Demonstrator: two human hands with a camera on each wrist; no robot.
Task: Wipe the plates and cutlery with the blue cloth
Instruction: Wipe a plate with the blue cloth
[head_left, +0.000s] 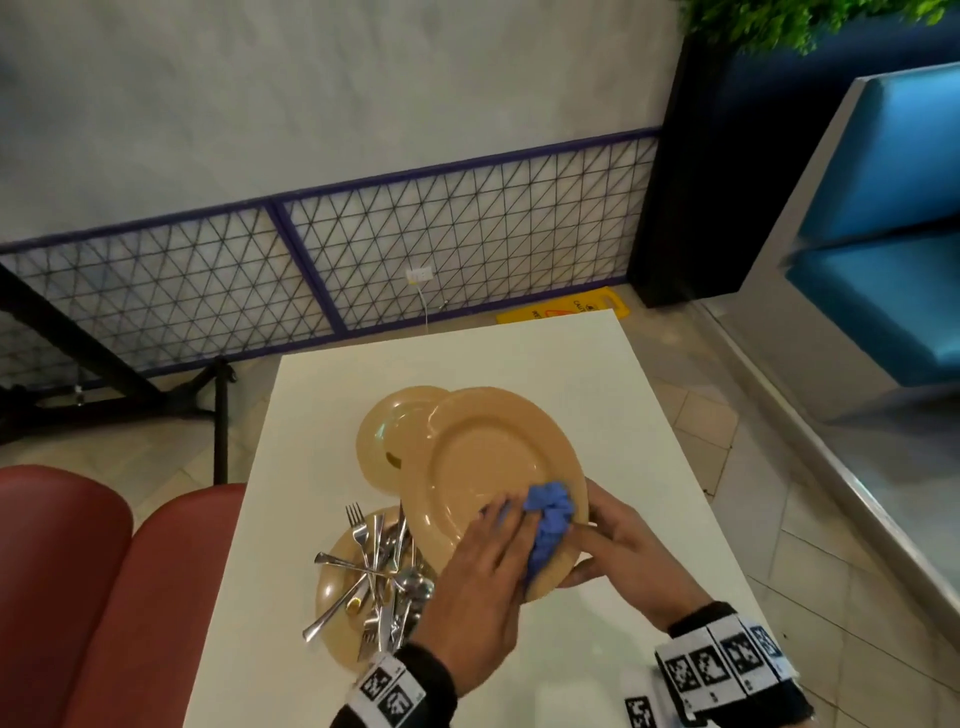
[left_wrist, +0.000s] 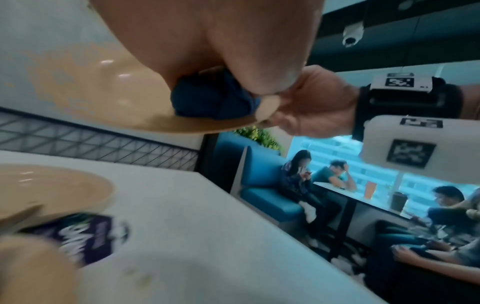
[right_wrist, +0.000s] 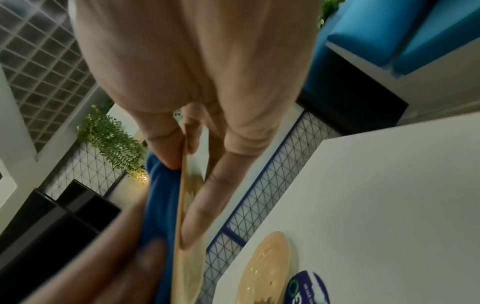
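A large tan plate is held tilted above the white table. My right hand grips its near right rim, thumb on the face and fingers behind. My left hand holds the bunched blue cloth against the plate's face near that rim. The left wrist view shows my fingers curled round the cloth on the plate. In the right wrist view the plate's edge runs between my fingers, with the cloth on its left. A second tan plate lies behind. A third plate carries the piled cutlery.
The table has bare surface to the right and at the back. A red seat is at the left, a blue booth seat at the right. A yellow caution sign lies on the floor beyond. People sit at another table.
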